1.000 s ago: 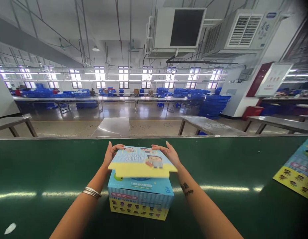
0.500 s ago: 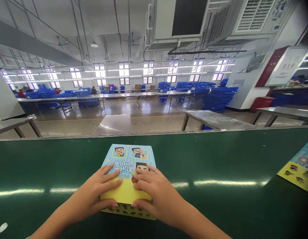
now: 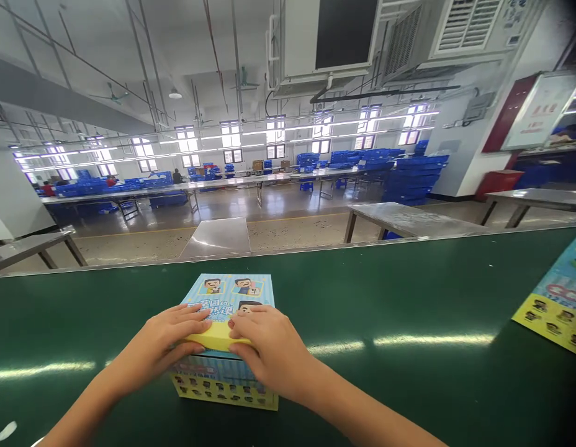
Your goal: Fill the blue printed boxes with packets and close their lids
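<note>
A blue and yellow printed cardboard box (image 3: 227, 382) with cartoon figures stands before me on the green table. Its top flap (image 3: 236, 298) has a yellow front strip, and a dark gap shows under the front edge. My left hand (image 3: 174, 338) grips the left part of that edge, fingers on top and thumb below. On the right part, my right hand (image 3: 264, 344) holds the flap the same way, its fingers bent over the printed top. The inside of the box is hidden.
At the right edge lies another blue and yellow printed piece (image 3: 555, 304) on the green table (image 3: 385, 298). A small white scrap (image 3: 7, 431) is at lower left. Beyond the table's far edge are metal tables (image 3: 216, 238) and stacked blue crates (image 3: 413, 177).
The flap's front edge has come up from the box front, showing more of the front face. Both hands have moved slightly up and left with it, and the view has tilted a little.
</note>
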`<state>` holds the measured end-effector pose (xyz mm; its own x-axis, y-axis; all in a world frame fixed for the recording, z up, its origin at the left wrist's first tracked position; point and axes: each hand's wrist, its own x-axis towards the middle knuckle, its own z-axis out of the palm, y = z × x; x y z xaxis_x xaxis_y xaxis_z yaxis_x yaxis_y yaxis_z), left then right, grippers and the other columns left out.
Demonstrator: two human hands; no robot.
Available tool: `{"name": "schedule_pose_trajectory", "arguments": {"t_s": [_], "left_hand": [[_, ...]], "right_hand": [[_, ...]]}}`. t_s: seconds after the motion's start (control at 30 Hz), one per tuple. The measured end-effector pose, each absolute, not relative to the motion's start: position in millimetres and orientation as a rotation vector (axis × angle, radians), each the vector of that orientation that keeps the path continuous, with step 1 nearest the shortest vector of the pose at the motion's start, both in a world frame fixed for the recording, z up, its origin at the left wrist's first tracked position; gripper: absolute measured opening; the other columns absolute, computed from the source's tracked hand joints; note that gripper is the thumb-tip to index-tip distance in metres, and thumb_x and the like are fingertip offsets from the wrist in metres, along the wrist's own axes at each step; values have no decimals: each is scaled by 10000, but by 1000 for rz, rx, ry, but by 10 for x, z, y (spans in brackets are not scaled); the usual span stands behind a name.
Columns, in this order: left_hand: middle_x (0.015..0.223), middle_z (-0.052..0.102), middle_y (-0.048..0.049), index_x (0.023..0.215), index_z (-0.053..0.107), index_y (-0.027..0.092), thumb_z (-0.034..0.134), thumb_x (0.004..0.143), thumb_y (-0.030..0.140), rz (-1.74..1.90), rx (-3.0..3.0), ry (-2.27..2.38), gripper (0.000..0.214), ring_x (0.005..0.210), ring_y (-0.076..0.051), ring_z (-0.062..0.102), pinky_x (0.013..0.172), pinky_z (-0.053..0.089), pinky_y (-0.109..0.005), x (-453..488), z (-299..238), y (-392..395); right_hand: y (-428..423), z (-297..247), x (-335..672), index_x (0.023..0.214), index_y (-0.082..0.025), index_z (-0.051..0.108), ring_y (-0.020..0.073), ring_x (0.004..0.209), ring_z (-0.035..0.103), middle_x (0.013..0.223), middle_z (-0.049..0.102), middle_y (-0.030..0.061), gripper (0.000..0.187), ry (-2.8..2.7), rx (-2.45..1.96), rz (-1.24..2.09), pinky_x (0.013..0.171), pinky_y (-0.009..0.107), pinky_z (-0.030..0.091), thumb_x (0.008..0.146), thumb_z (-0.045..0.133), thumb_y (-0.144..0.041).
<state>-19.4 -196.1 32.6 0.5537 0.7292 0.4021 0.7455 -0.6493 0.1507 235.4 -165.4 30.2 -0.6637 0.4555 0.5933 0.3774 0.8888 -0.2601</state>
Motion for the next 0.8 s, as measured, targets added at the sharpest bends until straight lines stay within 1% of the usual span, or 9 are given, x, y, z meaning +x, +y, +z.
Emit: {"name": "schedule_pose_trajectory", "arguments": {"t_s": [0.1, 0.2, 0.23, 0.3, 0.43, 0.57, 0.67, 0.73, 0.8], "left_hand": [[1333, 562, 0, 1241, 597, 352, 498, 938, 277, -654, -2765, -1326, 328, 1261, -248, 508, 1076, 422, -446, -261, 246, -2014], [1428, 451, 1, 1359, 466, 372, 468, 947, 251, -523, -2734, -1342, 430, 1329, -245, 419, 1093, 387, -488, -350, 142, -2147], [1446, 426, -7, 1388, 425, 364, 485, 941, 265, -475, -2710, -1343, 461, 1344, -250, 396, 1098, 373, -508, -370, 115, -2197], [1458, 414, -30, 1394, 419, 331, 544, 915, 322, -405, -2639, -1326, 495, 1349, -265, 390, 1108, 347, -543, -374, 71, -2281], [1421, 475, -75, 1270, 515, 264, 615, 851, 472, -395, -2458, -1234, 478, 1296, -301, 468, 1090, 358, -568, -202, -37, -2300], [1408, 480, -141, 1402, 348, 209, 574, 819, 623, -442, -2339, -1201, 750, 1254, -346, 500, 1010, 401, -582, 49, -190, -2141], [1400, 479, -148, 1503, 153, 171, 472, 876, 593, -431, -2192, -1214, 820, 1226, -374, 519, 952, 411, -583, 138, -252, -2044], [1382, 498, -132, 1517, 116, 161, 416, 900, 547, -411, -2112, -1159, 787, 1187, -375, 551, 896, 440, -552, 123, -261, -2020], [1359, 521, -120, 1516, 137, 161, 386, 911, 504, -401, -2067, -1089, 739, 1145, -363, 584, 849, 459, -529, 49, -278, -2017]], "right_hand": [[-1680, 185, 2292, 790, -186, 560, 191, 894, 630, 905, 700, 48, 148, -2431, -525, 30, 905, 368, 417, 888, 461, -137], [-1724, 101, 2348, 911, -196, 607, 192, 1043, 594, 1084, 676, 42, 71, -2495, -450, 122, 996, 370, 375, 868, 555, -218], [-1741, 90, 2385, 997, -206, 611, 198, 1115, 564, 1165, 649, 39, 157, -2526, -423, 164, 1044, 379, 337, 847, 606, -250], [-1775, 81, 2454, 1167, -222, 568, 213, 1250, 473, 1306, 574, 50, 354, -2592, -400, 216, 1114, 407, 253, 826, 649, -266], [-1829, 60, 2451, 1287, -189, 502, 224, 1379, 321, 1424, 462, 114, 368, -2674, -407, 197, 1157, 488, 134, 921, 469, -173], [-1805, 60, 2384, 1381, -187, 438, 235, 1421, 235, 1502, 340, 138, 481, -2693, -352, 324, 1175, 485, 72, 919, 540, -272], [-1709, 100, 2528, 1394, -208, 437, 222, 1393, 307, 1495, 361, 115, 593, -2569, -325, 606, 1166, 425, 199, 865, 645, -377], [-1593, 135, 2789, 1356, -219, 482, 201, 1333, 404, 1436, 446, 100, 504, -2373, -470, 686, 1108, 378, 335, 893, 605, -376], [-1435, 170, 3198, 1291, -225, 535, 210, 1270, 469, 1370, 503, 98, 391, -2168, -721, 519, 1051, 385, 404, 921, 546, -351]]}}
